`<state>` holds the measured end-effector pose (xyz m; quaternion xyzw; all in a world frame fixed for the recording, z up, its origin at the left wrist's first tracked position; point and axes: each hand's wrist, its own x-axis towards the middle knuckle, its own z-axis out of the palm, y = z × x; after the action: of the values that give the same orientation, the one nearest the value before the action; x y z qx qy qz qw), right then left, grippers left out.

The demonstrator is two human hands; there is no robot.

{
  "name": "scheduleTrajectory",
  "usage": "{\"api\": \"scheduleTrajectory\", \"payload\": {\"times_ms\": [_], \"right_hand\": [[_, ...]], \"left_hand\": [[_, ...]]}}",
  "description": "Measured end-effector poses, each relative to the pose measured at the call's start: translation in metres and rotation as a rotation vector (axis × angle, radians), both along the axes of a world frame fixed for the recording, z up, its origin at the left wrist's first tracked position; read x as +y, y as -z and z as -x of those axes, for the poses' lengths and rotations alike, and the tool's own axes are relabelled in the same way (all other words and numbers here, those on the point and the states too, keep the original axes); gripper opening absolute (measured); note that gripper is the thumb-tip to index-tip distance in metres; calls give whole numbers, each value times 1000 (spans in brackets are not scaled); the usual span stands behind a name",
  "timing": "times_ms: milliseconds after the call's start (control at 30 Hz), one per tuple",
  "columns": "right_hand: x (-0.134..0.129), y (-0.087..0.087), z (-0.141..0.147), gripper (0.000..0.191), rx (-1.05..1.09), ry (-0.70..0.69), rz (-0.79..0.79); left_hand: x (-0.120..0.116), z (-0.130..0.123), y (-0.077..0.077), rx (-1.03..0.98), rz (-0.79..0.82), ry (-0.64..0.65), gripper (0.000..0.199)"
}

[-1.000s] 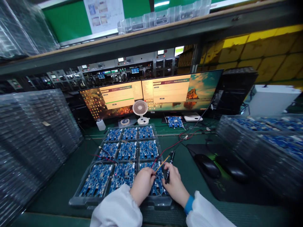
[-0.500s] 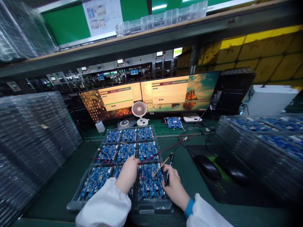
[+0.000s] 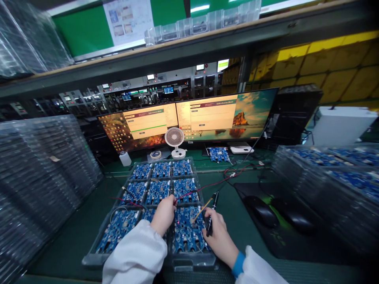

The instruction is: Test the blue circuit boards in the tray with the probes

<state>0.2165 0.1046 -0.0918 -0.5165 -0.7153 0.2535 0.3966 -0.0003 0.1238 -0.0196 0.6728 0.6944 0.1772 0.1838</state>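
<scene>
While a clear tray (image 3: 194,260) carries rows of blue boards, its near right board (image 3: 185,234) lies between the hands. The right hand (image 3: 219,234) grips a black pen (image 3: 214,202) beside that board's edge; the left hand's (image 3: 164,213) fingertips pinch a red wire (image 3: 189,193) near its upper left corner.

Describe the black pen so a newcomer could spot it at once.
Find the plastic tray of blue circuit boards in front of the two monitors. By its near right corner, the person's right grip holds the black pen, slanting toward the monitors. Its thick black barrel with pale markings sets it apart from the thin yellow wire beside it.
</scene>
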Motion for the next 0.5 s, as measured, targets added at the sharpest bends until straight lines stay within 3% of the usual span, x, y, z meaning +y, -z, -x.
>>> {"api": "scheduleTrajectory", "payload": {"times_ms": [300,500], "right_hand": [[-1,-2,0,40,-22,-7,52],[1,4,4,43,-2,25,53]], "left_hand": [[-2,-1,-2,158,10,-9,17],[-6,-11,-6,304,28,-22,30]]}}
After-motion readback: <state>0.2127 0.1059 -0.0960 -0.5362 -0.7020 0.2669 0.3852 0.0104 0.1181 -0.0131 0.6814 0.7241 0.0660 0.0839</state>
